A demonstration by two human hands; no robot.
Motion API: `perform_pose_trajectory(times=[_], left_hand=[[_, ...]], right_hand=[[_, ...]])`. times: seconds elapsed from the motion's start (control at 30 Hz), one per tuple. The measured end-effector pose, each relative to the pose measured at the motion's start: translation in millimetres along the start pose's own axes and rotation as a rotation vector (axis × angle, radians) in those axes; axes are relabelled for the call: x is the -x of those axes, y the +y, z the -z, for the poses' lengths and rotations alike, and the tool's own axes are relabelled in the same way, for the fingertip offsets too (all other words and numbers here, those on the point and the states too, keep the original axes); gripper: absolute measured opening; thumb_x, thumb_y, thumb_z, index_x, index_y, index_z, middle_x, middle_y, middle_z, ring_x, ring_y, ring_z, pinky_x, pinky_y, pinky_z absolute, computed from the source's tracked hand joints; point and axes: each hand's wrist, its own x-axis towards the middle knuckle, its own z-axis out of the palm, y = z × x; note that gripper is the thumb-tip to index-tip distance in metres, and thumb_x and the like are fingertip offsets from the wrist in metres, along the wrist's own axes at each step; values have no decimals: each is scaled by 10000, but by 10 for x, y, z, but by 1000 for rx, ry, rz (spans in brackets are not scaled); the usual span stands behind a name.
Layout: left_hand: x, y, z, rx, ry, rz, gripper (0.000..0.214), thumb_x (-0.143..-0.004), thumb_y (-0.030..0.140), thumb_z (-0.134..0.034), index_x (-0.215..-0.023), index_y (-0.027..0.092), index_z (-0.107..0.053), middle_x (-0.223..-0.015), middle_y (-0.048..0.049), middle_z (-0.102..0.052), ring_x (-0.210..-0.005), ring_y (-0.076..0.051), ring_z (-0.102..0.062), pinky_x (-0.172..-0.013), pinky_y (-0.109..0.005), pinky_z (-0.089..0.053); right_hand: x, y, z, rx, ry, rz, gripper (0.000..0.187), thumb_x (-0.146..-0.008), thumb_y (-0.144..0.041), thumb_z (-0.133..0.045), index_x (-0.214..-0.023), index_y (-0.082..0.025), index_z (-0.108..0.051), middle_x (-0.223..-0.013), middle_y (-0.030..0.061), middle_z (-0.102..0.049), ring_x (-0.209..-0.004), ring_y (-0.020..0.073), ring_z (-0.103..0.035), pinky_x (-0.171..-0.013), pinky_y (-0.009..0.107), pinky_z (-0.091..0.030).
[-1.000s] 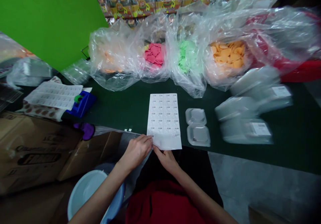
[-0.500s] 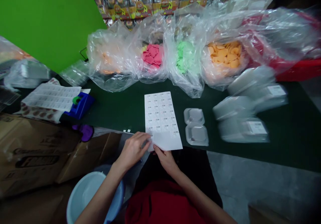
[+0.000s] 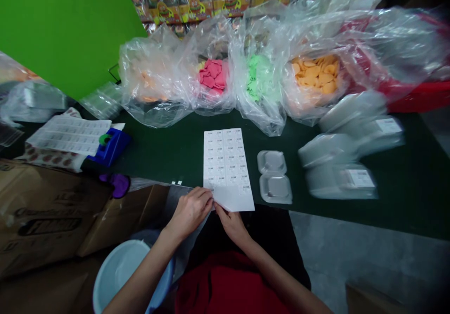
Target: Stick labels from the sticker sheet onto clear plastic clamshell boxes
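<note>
A white sheet of small printed labels [image 3: 227, 164] lies on the dark green table [image 3: 168, 150], its near end at the table's front edge. My left hand [image 3: 191, 209] has its fingers curled and pinched at the sheet's near left corner. My right hand [image 3: 230, 221] touches the sheet's near edge from below, fingertips pressed against the paper. An open clear plastic clamshell box [image 3: 274, 177] sits just right of the sheet.
Clear bags of orange [image 3: 318, 76], green [image 3: 258, 77], pink [image 3: 213, 76] and pale orange pieces [image 3: 151, 86] line the back. Stacks of clamshell boxes [image 3: 346, 164] lie right. A blue tape dispenser [image 3: 108, 146], more label sheets [image 3: 70, 133], cardboard boxes [image 3: 45, 211] and a pale bucket [image 3: 121, 272] sit left.
Both hands stay at the sheet's near left corner; the sheet has shifted slightly left and its corner has been worked by the left fingers. The view has drifted a little.
</note>
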Motion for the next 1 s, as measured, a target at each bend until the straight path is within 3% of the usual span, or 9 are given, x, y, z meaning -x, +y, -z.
perform_pose_trajectory(times=[0.13, 0.3, 0.43, 0.53, 0.73, 0.87, 1.0], left_hand=[[-20, -5, -62, -34, -19, -1, 205, -1041, 184, -529, -970, 194, -721, -983, -99, -770, -927, -232, -722, -803, -334, -592], [-50, -68, -65, 81, 73, 127, 165, -999, 157, -549, -953, 206, -700, -939, -70, -745, -884, -206, -717, -812, -319, -590], [-22, -51, 14, 97, 0, 68, 157, -1018, 206, -571, -1034, 217, -727, -1041, -84, -768, -979, -229, -731, -866, -341, -593], [-7, -18, 15, 34, -22, 26, 164, -1027, 203, -565, -1005, 211, -728, -1040, -94, -770, -956, -241, -727, -813, -337, -582], [-36, -12, -80, 68, 23, 112, 145, -987, 142, -564, -912, 202, -673, -928, -64, -728, -889, -227, -704, -792, -326, -555], [-58, -45, -81, 224, 163, 281, 133, -988, 180, -561, -888, 208, -645, -909, -33, -696, -828, -180, -688, -761, -282, -554], [-107, -69, -17, 238, 441, 449, 120, -989, 228, -595, -905, 208, -678, -919, -29, -716, -803, -166, -687, -710, -258, -557]], right_hand=[[3, -34, 16, 20, 6, 0, 474, -910, -606, -685, -1186, -242, -814, -1285, 113, -791, -1374, 352, -618, -1290, 525, -322], [13, -49, 11, 9, -25, -32, 441, -925, -602, -668, -1180, -274, -815, -1313, 78, -785, -1377, 343, -616, -1297, 524, -316], [13, -18, -4, 27, -3, -7, 416, -919, -610, -663, -1110, -279, -827, -1212, 86, -816, -1343, 343, -636, -1290, 523, -326], [12, -4, -10, 49, 26, 15, 414, -907, -607, -676, -1097, -271, -827, -1201, 107, -811, -1344, 352, -632, -1286, 527, -327], [16, -32, -11, 16, 23, 6, 421, -912, -604, -660, -1095, -264, -829, -1167, 115, -806, -1362, 359, -616, -1285, 544, -306], [1, 12, -41, -92, 0, -143, 448, -850, -661, -722, -1030, -266, -833, -1053, 99, -824, -1243, 357, -670, -1179, 515, -442], [22, 15, -14, -150, -63, -238, 542, -850, -735, -687, -916, -218, -834, -915, 119, -826, -920, 320, -744, -862, 460, -594]])
